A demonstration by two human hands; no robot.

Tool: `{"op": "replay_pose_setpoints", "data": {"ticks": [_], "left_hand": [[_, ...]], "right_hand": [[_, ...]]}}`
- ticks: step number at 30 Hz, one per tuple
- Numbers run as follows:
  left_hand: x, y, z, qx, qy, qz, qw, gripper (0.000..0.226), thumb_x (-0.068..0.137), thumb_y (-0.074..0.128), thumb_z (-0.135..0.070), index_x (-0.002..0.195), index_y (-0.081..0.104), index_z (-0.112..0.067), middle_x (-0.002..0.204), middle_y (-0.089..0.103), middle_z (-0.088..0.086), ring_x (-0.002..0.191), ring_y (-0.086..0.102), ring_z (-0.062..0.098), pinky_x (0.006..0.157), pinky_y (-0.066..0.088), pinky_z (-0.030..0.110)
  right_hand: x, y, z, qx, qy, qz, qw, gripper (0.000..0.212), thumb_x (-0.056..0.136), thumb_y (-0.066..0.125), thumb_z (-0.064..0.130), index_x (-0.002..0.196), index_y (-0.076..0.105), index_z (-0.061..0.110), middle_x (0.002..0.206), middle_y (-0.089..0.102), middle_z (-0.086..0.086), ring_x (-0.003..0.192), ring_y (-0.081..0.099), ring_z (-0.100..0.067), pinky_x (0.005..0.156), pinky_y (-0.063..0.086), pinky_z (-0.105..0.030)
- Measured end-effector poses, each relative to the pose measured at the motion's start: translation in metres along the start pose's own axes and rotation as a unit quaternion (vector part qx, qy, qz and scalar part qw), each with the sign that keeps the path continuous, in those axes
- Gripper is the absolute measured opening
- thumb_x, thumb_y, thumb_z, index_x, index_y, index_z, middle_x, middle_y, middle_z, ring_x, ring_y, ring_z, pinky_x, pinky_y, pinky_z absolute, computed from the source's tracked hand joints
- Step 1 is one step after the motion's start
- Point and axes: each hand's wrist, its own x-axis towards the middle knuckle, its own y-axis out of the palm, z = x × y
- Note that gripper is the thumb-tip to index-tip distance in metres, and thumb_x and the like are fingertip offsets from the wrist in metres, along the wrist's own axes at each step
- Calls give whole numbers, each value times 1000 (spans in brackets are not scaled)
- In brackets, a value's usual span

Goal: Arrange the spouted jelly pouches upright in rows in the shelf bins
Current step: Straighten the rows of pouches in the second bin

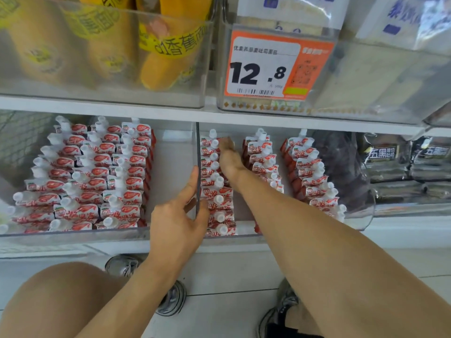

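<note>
Red-and-white spouted jelly pouches (87, 176) stand upright in three rows in the left clear bin (73, 234). The right clear bin (363, 215) holds three more rows. My left hand (180, 215) grips the left wall of the right bin, fingers curled over its edge. My right hand (229, 157) reaches deep into that bin, between its left row (217, 189) and middle row (264, 157), fingers resting against the pouches at the back. The fingertips are blurred, and I cannot make out whether they hold a pouch.
Dark bread packs (390, 162) lie right of the right bin. The shelf above carries yellow snack bags (161, 50) in a clear bin and an orange price tag (275, 67) reading 12.8. My knee and shoes are below on the tiled floor.
</note>
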Motion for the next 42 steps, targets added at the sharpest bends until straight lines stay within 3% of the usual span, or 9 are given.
{"op": "replay_pose_setpoints", "data": {"ticks": [3,12,16,19,23,28,34,38,42], "left_hand": [[-1,0,0,4,-2,-4,1000,60,85,54,-42,143,38,-42,109,72,-6,78,72,7,68,58,27],[-3,2,-3,12,-5,-22,1000,61,83,56,-35,143,42,-37,100,75,0,63,71,13,62,57,33],[-3,-1,-4,6,-1,-10,1000,60,85,56,-37,143,40,-37,102,74,-4,60,70,13,58,55,29],[-3,-2,-5,7,5,-5,1000,60,86,55,-38,144,40,-37,110,71,-7,72,72,10,60,55,27],[-5,2,-6,24,0,-20,999,60,86,53,-38,144,39,-36,106,73,-4,76,72,11,61,57,31],[-5,-4,-13,-35,-25,0,999,59,89,65,-25,143,42,-35,122,63,-14,101,61,-11,83,52,12],[-9,-14,-53,15,69,-93,993,35,83,60,-17,118,61,-13,112,60,-3,103,56,4,91,42,15],[-1,13,-97,-8,13,116,993,13,89,61,-21,100,66,-25,87,68,-15,76,63,-2,67,46,7],[10,55,-97,117,-10,238,964,9,89,56,-19,85,60,-13,79,68,1,73,63,14,69,51,31]], "right_hand": [[25,-5,-21,1,-1,20,1000,89,86,16,78,158,22,25,163,28,-3,150,25,-25,123,18,-49],[-59,-8,-30,-18,19,81,996,71,100,24,64,158,10,25,162,25,2,149,25,-21,117,22,-42],[-65,-16,-30,-26,44,109,993,115,64,29,98,155,27,29,157,37,3,145,33,-20,121,22,-49],[-89,-27,-32,-120,42,141,982,101,78,17,90,153,34,25,157,39,4,146,34,-19,120,22,-39],[-105,-27,-33,-215,45,172,960,94,91,15,79,159,1,15,164,23,-1,144,34,-20,106,29,-33],[-118,-51,-28,-234,-63,218,946,61,96,39,64,149,35,33,147,50,11,133,49,-14,106,38,-30],[-133,-143,-42,-179,-211,-88,957,20,97,61,25,115,68,26,105,73,12,93,70,-6,90,56,-37],[-113,-169,-58,-280,-101,-80,951,38,94,64,29,129,59,15,121,68,-2,108,65,-21,95,51,-38],[-107,-166,-70,-343,-50,48,937,21,96,57,31,102,56,11,92,65,-6,79,58,-24,64,44,-35]]}}
